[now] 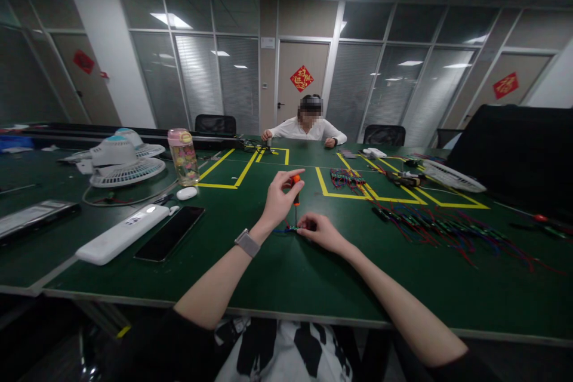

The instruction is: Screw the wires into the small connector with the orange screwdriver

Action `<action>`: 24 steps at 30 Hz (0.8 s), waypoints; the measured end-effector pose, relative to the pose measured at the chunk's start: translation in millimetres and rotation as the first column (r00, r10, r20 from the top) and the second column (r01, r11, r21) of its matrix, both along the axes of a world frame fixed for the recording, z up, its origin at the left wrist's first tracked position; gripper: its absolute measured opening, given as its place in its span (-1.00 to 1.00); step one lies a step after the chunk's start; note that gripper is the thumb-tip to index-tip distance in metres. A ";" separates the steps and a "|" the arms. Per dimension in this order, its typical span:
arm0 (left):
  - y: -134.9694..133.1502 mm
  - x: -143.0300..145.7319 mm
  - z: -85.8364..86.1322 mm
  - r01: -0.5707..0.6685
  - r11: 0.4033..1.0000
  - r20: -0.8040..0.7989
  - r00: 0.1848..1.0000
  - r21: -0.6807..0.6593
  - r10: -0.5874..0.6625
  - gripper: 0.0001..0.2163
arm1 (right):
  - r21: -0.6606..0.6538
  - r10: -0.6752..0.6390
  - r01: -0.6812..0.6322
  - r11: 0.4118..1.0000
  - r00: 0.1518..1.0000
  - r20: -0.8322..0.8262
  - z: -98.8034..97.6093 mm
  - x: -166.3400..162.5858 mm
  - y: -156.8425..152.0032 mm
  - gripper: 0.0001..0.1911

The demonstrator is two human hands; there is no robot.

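My left hand (281, 196), a watch on its wrist, has its thumb and fingers around the handle of a screwdriver (296, 203). The handle is orange and black, and the shaft stands nearly upright, pointing down. At its tip lies a small green circuit board (292, 228) on the table, with thin wires reaching out to the left. My right hand (323, 233) rests low beside the tip, its thumb and fingertips closed on the board's right end. The exact contact between tip and board is too small to make out.
On the green table (340, 292), a phone (171, 233), white power strip (125, 233), bottle (183, 158) and fan (128, 173) are to the left. Wired boards (447, 230) spread to the right; another bundle (347, 179) lies within yellow tape. A person (308, 122) sits opposite.
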State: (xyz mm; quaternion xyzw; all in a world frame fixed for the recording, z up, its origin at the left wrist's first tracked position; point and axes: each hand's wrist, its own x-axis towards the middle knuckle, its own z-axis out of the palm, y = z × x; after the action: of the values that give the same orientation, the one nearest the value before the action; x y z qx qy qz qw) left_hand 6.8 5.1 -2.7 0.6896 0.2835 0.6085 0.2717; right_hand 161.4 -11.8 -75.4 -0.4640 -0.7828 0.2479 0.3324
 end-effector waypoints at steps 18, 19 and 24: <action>2.4 0.3 -0.6 0.135 0.988 0.057 0.990 -0.071 -0.131 -0.68 | -0.016 -0.005 0.005 1.000 1.000 -0.002 0.0 0.2 0.2 -0.85; 2.5 0.5 -1.3 0.121 0.990 0.056 0.992 -0.068 -0.118 -0.69 | -0.016 -0.009 0.009 1.000 1.000 -0.004 0.3 -0.1 -0.2 -0.85; 0.8 0.2 -3.5 -0.090 0.995 -0.010 0.996 0.041 0.090 -0.74 | -0.006 -0.013 0.013 1.000 1.000 -0.002 0.9 -0.6 -0.9 -0.85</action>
State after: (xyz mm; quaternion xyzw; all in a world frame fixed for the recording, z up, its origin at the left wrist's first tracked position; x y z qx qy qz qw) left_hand 7.0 5.9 -6.2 0.6849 0.3036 0.6217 0.2285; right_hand 160.8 -12.6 -74.5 -0.4701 -0.7785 0.2486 0.3333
